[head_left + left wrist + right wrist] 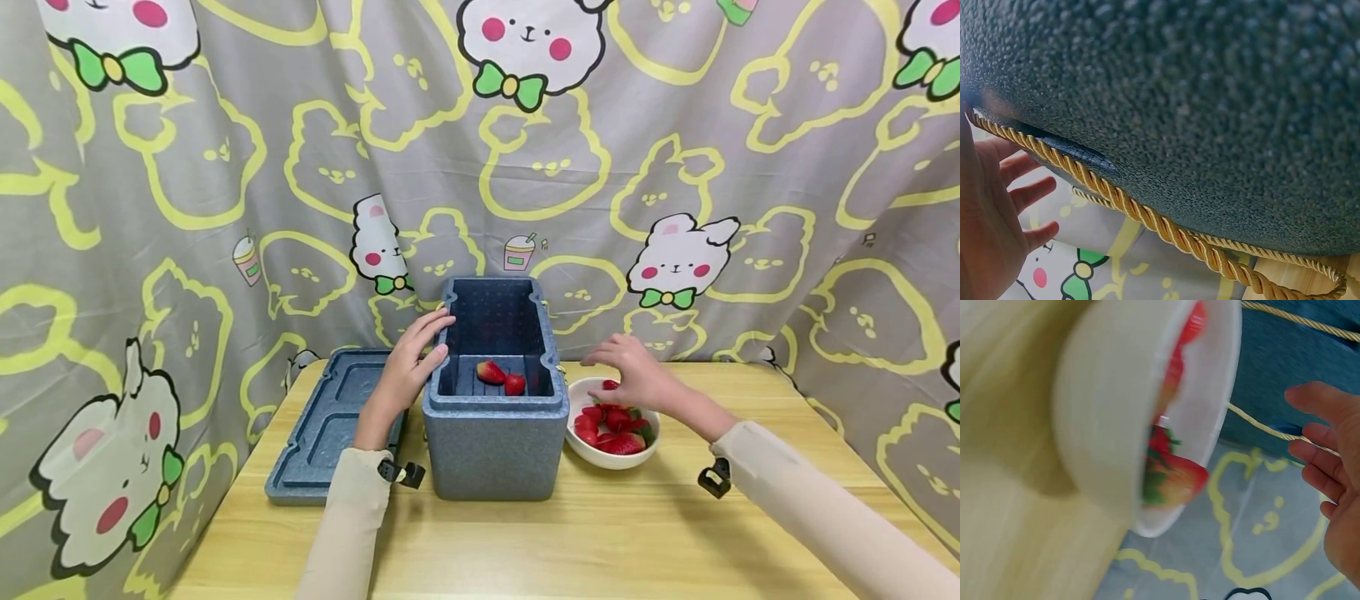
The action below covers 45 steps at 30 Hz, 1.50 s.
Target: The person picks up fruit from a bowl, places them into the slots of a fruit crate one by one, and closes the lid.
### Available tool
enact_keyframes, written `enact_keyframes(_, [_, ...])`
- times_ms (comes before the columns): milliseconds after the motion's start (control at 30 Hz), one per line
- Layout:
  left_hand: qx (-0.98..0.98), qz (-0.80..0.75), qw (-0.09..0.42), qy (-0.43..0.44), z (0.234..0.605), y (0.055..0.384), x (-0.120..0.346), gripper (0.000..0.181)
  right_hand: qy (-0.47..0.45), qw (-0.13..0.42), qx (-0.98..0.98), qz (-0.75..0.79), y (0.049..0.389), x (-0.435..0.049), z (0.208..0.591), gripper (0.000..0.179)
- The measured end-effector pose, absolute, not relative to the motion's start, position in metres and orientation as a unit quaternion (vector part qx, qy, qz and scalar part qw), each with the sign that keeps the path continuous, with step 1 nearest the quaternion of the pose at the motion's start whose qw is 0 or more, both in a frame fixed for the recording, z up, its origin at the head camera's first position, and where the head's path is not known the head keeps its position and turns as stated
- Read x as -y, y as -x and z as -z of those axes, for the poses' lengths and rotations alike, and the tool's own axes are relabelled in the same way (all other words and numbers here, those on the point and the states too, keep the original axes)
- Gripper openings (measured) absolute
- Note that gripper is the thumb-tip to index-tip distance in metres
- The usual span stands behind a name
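Note:
A blue-grey speckled foam box [495,454] stands uncovered on the table with two strawberries [491,372] on its floor. My left hand [411,354] rests against its left rim, and the left wrist view shows the hand's [991,206] fingers stretched out along the wall, near a gold twisted cord [1147,215]. To the right of the box is a white bowl [611,461] holding several strawberries [618,429]. Above the bowl hovers my right hand [633,375]. Seen from the right wrist, that hand [1335,456] has loosely bent fingers and holds nothing.
The box's lid [330,442] lies flat on the table, left of the box. Gold cords [1300,322] run along the box's sides. The wooden table [600,542] backs onto a patterned grey curtain [442,167].

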<state>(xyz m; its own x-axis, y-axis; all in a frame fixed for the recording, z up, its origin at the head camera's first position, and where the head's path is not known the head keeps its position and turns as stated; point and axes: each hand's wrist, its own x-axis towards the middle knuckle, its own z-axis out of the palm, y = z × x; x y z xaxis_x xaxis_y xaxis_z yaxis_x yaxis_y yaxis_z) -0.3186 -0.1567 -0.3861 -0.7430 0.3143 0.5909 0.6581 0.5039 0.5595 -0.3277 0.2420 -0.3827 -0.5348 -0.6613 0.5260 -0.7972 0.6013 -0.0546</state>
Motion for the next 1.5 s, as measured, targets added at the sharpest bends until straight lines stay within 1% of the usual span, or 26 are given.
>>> enact_keyframes(167, [0.841,0.406,0.213,0.289,0.385,0.318,0.157,0.047,-0.409,0.156,0.889,-0.136,0.319,-0.241,0.397,0.037])
enact_keyframes(300, [0.841,0.407,0.211,0.288,0.385,0.319,0.157,0.047,-0.406,0.125,0.895,-0.135,0.317,-0.242,0.407,0.037])
enact_keyframes(567, [0.841,0.408,0.208,0.286,0.386,0.318,0.156,0.047,-0.432,0.128,0.886,-0.104,0.319,-0.239,0.424,0.033])
enact_keyframes(833, [0.842,0.408,0.209,0.285,0.386,0.319,0.157,0.048,-0.43,0.119,0.889,-0.103,0.324,-0.234,0.429,0.031])
enact_keyframes(1067, [0.84,0.411,0.207,0.286,0.387,0.319,0.157,0.047,-0.427,0.09,0.893,-0.111,0.33,-0.234,0.43,0.032])
enact_keyframes(1500, [0.839,0.418,0.201,0.284,0.386,0.317,0.156,0.047,-0.459,0.049,0.88,-0.112,0.336,-0.231,0.432,0.035])
